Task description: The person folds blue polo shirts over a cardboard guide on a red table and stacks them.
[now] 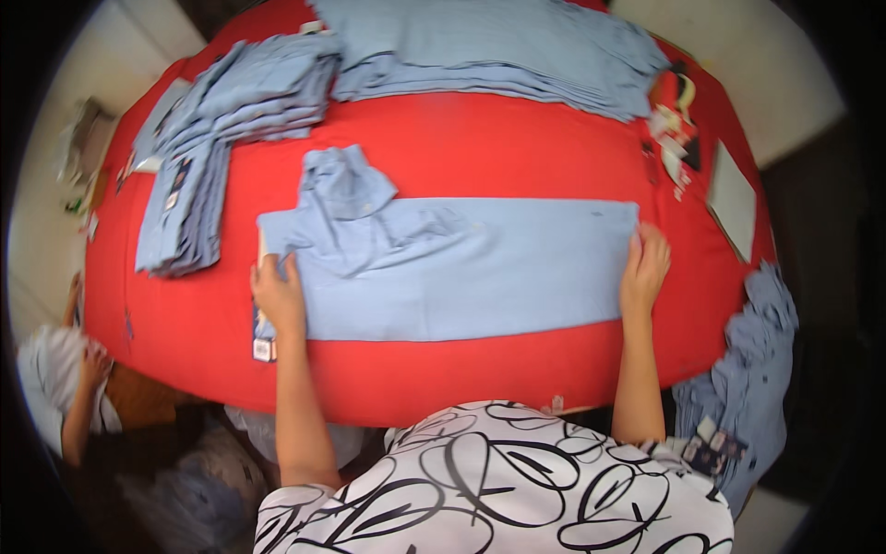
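A light blue collared shirt (517,286) lies partly folded into a long panel across the red-covered table. Its collar part (346,185) is bunched up at the far left of the panel. My left hand (280,288) grips the panel's left end, its thumb on top of the fabric. Beside that hand, a dark hang tag with a white label (264,346) hangs off the edge. At the right end, my right hand (646,268) holds the edge with bent fingers. A narrow cream strip shows at the left edge; what it is I cannot make out.
Folded blue shirts (249,88) are stacked at the far left, with tagged ones (185,208) nearer. A pile of flat shirts (498,51) lies at the back. Small items and a white board (732,198) are at right. More shirts (752,379) hang lower right. Another person (69,388) is lower left.
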Demonstrator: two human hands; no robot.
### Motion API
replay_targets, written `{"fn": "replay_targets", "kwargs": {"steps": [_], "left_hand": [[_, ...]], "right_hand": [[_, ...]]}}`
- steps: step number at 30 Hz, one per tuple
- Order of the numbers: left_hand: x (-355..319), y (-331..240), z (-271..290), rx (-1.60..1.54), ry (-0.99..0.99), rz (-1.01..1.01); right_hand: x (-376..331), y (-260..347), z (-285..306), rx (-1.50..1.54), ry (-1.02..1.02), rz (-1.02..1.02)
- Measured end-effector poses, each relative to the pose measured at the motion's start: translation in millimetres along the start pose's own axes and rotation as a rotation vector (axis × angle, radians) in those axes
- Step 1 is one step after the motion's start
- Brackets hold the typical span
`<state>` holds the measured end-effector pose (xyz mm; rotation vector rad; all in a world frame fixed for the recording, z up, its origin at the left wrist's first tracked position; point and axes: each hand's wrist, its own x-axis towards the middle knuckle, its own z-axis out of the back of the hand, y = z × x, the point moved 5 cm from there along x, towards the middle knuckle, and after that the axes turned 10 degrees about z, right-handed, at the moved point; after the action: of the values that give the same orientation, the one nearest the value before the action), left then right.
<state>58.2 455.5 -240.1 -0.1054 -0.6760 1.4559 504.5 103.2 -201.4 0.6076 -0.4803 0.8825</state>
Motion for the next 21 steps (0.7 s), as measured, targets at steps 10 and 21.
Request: {"fn": "replay_targets", "kwargs": {"steps": [10,21], "left_hand": [[0.8,-32.5,-5.9,-0.129,-0.049,-0.036],[1.0,-10.5,-9.3,-0.169,-0.029,0.103]], "right_hand": [[70.4,35.4,-53.1,-0.262,0.378,0.037],[179.2,330.9,-254.1,0.538,0.816,0.326]]}}
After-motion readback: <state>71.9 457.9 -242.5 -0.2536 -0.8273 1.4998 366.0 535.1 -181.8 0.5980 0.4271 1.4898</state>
